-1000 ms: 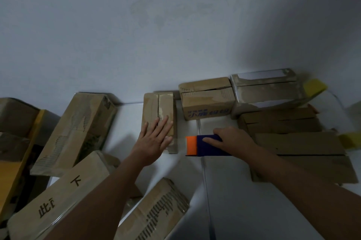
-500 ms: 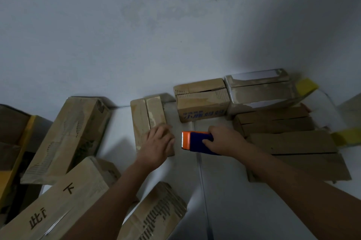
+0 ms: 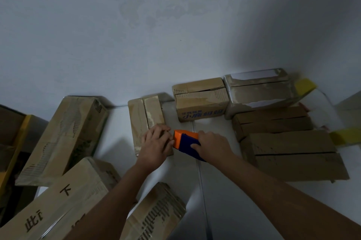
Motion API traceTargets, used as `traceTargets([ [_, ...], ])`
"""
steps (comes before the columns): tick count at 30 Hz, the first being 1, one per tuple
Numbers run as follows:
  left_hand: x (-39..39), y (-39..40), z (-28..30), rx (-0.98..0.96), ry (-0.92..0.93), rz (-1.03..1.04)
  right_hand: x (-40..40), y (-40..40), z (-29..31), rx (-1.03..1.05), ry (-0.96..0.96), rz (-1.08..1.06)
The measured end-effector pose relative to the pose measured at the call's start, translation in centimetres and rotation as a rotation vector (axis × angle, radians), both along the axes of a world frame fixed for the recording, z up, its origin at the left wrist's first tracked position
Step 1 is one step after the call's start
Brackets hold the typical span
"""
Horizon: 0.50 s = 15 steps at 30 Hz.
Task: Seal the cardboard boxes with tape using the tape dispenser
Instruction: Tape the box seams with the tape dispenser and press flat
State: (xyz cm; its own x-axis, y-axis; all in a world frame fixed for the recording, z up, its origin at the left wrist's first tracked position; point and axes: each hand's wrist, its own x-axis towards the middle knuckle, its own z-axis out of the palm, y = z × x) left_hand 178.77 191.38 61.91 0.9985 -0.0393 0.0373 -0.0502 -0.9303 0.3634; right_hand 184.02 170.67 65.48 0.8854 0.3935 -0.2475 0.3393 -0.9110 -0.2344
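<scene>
A narrow cardboard box (image 3: 144,114) lies flat on the white floor, its long side running away from me. My left hand (image 3: 156,143) rests on the box's near end with fingers curled over its right edge. My right hand (image 3: 212,147) grips a blue tape dispenser (image 3: 187,143) whose orange front end touches the box's right side, next to my left fingers. No tape strip is visible.
Cardboard boxes ring the spot: a printed box (image 3: 201,103) and a silver-taped one (image 3: 257,91) by the wall, flat brown boxes (image 3: 289,148) at right, long boxes (image 3: 62,138) at left, another (image 3: 156,214) near my left forearm. Yellow sponges (image 3: 304,85) lie far right.
My left hand slid back along the narrow box to its near end and curled its fingers. My right hand brought the dispenser left until its orange end met the box.
</scene>
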Motion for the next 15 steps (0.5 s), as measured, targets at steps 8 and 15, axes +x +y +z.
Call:
traceTargets([
  [8,0.0,0.0,0.4,-0.028,-0.001,0.017,1.4,-1.2,-0.5,0.037,0.082,-0.196],
  [15,-0.1,0.1,0.6,-0.049,0.021,-0.014,0.4,-2.4,-3.7,0.093,0.21,-0.255],
])
